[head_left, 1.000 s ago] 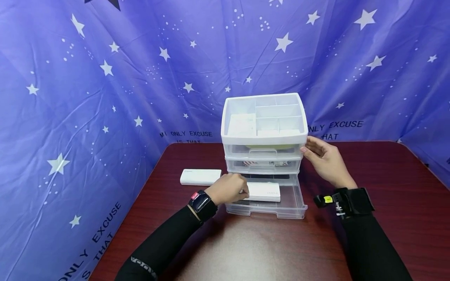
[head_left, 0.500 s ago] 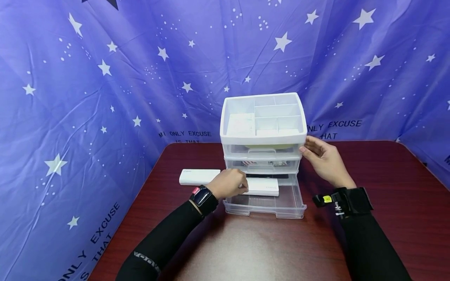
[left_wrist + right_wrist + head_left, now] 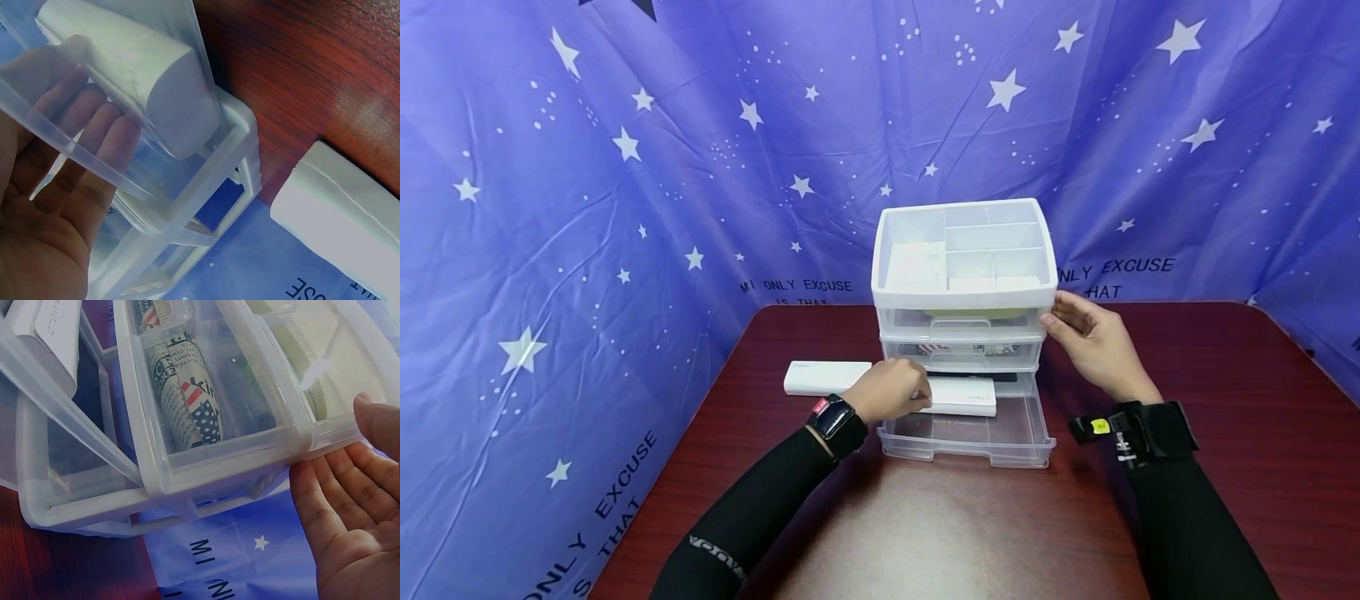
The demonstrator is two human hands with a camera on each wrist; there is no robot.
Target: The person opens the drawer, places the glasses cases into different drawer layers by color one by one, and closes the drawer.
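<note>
A clear bottom drawer (image 3: 973,446) stands pulled out from a white storage drawer unit (image 3: 962,298). My left hand (image 3: 887,392) grips the left part of a white glasses case (image 3: 962,397), which lies lengthwise across this drawer. In the left wrist view the fingers (image 3: 115,140) are beside the case (image 3: 134,62), partly seen through clear plastic. Whether the case touches the drawer floor, I cannot tell. My right hand (image 3: 1097,350) holds the unit's right side, thumb (image 3: 375,415) at the front corner and fingers along the side. A second white glasses case (image 3: 826,378) lies on the table left of the unit.
The middle drawer (image 3: 194,406) is closed and contains an item with newsprint and flag patterns. Something yellowish (image 3: 300,369) shows in the closed top drawer. A divided tray (image 3: 996,237) tops the unit. Behind the dark red table (image 3: 1210,375) hangs a blue star-patterned curtain (image 3: 865,117).
My left hand and the glasses case have shifted slightly backward, towards the inside of the bottom drawer. The right hand keeps its place on the unit.
</note>
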